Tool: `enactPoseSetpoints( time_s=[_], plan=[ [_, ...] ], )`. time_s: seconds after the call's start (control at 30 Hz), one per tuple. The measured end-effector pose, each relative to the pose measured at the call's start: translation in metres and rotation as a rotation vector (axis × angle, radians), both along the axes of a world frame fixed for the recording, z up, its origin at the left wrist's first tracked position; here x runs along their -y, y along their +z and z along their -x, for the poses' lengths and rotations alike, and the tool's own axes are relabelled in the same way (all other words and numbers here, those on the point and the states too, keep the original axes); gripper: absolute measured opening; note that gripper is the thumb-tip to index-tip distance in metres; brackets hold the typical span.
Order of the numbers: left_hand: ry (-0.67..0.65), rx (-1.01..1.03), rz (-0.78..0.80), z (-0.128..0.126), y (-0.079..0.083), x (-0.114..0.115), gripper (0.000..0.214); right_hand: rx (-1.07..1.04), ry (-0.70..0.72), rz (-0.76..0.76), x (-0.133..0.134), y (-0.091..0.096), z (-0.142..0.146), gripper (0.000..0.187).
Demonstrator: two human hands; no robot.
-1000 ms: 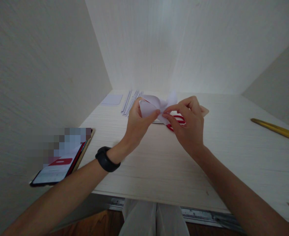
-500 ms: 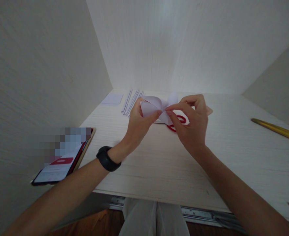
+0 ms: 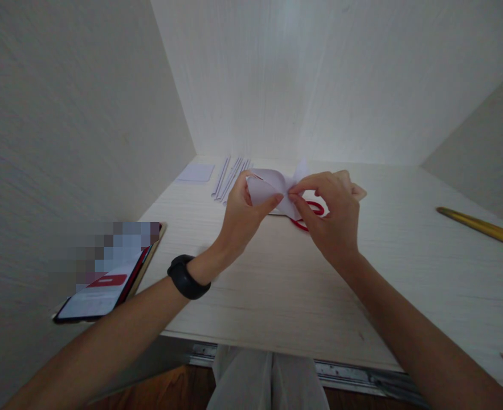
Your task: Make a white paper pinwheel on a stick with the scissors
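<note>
Between my hands is a folded piece of white paper point(image 3: 268, 181) with curled, bent flaps, held above the table. My left hand point(image 3: 246, 208) is closed around its left part, the thumb pressing near the middle. My right hand point(image 3: 330, 210) pinches the paper at its centre between thumb and forefinger, close to the left thumb. Behind and beneath the paper lies a pair of scissors with red handles point(image 3: 318, 208); the paper and hands cover part of it. A black band point(image 3: 187, 277) is around my left wrist.
Several thin white paper strips or rolls point(image 3: 230, 176) lie at the back left, beside a flat white sheet point(image 3: 195, 172). A phone in a case point(image 3: 106, 285) rests at the left. Toward the right edge lies a long yellow object point(image 3: 482, 225). Panels enclose the back and sides.
The right hand's outer fingers have lowered and curl differently, while its pinch stays on the paper. The paper and both hands have shifted very slightly.
</note>
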State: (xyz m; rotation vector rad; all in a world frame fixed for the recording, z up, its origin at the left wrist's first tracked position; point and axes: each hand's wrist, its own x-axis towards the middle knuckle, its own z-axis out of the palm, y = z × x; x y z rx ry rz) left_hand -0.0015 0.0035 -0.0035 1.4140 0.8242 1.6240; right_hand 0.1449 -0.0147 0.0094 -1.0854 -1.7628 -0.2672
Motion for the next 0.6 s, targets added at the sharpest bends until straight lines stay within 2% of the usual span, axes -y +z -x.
enactPoseSetpoints(
  time_s=[0.27,0.6],
  plan=[
    [-0.036,0.016,0.071,-0.0025,0.0025,0.0022,0.034,0.030,-0.007,0.012,0.0000,-0.0002,0.0008,0.014],
    [-0.007,0.007,0.086,-0.0031,0.0027,0.0029,0.028,0.054,0.026,-0.002,0.0001,-0.0021,0.0010,0.012]
  ],
)
